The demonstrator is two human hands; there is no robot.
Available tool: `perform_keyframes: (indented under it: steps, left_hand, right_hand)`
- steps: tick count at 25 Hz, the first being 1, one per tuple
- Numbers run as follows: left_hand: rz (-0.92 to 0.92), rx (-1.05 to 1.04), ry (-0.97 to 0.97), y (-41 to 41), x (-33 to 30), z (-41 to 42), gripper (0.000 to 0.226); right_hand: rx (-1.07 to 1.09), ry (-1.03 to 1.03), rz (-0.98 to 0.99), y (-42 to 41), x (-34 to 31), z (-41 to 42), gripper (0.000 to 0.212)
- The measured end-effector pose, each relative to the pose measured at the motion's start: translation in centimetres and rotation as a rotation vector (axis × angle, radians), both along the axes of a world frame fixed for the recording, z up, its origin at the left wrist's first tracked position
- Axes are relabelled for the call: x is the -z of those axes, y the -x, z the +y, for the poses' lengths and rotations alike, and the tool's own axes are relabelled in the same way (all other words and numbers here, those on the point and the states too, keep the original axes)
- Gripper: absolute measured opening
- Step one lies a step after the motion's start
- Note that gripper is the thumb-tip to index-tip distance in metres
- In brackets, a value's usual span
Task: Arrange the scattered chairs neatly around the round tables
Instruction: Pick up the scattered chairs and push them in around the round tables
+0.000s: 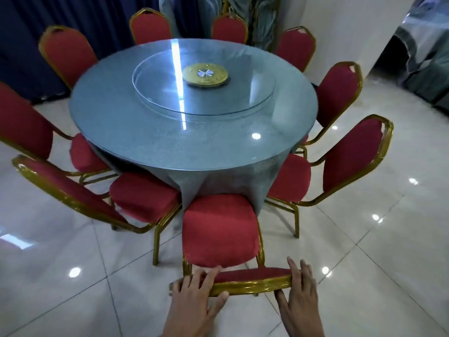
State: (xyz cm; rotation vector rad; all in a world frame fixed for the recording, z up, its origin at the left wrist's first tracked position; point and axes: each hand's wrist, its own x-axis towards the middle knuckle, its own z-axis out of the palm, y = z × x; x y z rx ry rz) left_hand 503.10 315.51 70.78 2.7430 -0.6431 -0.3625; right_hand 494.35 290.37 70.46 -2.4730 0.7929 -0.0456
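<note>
The white tiled floor (pixel 364 251) is being seen from above, glossy and dotted with lamp reflections, with wide bare stretches lying open at the right and at the lower left. A round table (pixel 126 122) is standing in the middle, draped in a grey-blue cloth and topped with glass, and a glass turntable (pixel 170 93) with a gold hub (pixel 205 74) is being carried on it. Dark blue curtains (pixel 24 45) are hanging behind at the left, and a white wall (pixel 340 15) is rising at the right rear.

The table is being ringed by red chairs with gold frames. The right chair (pixel 352 154) is being kept angled, its seat tucked against the cloth edge; the left chair (pixel 143 195) is likewise set with its seat at the drape, just beside another further left. A narrow gap of floor is being left between each front pair.

The nearest chair (pixel 218 229) is being held at its backrest top rail, with the front of its seat touching the hanging cloth below the table's rim. The left hand (pixel 194 295) is being laid over the rail's left end, fingers spread over the top and thumb under the gold edge, so the grip is closed around the rail. The right hand (pixel 298 295) is being wrapped on the rail's right end in the same way, fingers forward and thumb beneath.
</note>
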Motion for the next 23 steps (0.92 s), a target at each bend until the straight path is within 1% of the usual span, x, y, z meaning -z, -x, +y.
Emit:
perform_keyframes:
  steps: [1,3,5,7,9,11,13,16,19,21,23]
  left_hand:
    - [0.0,-0.035,0.009,0.8,0.1,-0.7,0.067]
    - [0.058,-0.094,0.054,1.0,-0.1,-2.1,0.062]
    - [0.094,-0.103,0.1,-0.8,-0.9,-3.2,0.059]
    - [0.065,-0.098,0.114,-2.7,-1.5,-3.9,0.063]
    - [0.034,-0.109,0.112,-5.4,-2.3,-4.0,0.072]
    - [0.002,-0.122,0.117,-8.5,-2.9,-3.8,0.077]
    - [-0.015,-0.13,0.122,-10.4,-3.4,-3.5,0.075]
    - [-0.002,-0.091,0.122,-8.4,-1.7,-2.2,0.068]
    - [-0.016,-0.113,0.136,-5.3,1.4,-0.8,0.059]
    - [-0.029,-0.136,0.141,-7.0,2.1,-0.2,0.06]
    - [-0.023,-0.083,0.142,-10.0,1.2,0.0,0.063]
  right_hand:
    - [-0.019,-0.026,-0.028,0.0,0.3,-0.8,0.085]
    - [-0.058,-0.047,-0.078,-0.5,0.4,-2.6,0.087]
    - [-0.093,-0.059,-0.042,-2.6,0.0,-4.5,0.082]
    - [-0.168,-0.072,0.008,-4.4,-0.1,-5.9,0.074]
    - [-0.204,-0.072,-0.046,-6.7,-0.6,-6.1,0.072]
    - [-0.191,-0.064,-0.069,-9.5,-1.4,-5.3,0.07]
    - [-0.18,-0.045,-0.047,-11.1,-1.8,-4.7,0.068]
    - [-0.173,-0.024,-0.068,-8.7,-0.4,-3.6,0.067]
    - [-0.152,-0.001,-0.12,-5.9,2.4,-2.7,0.075]
    - [-0.166,0.0,-0.129,-7.2,3.6,-2.5,0.073]
    - [-0.175,0.016,-0.118,-9.4,2.9,-2.1,0.067]
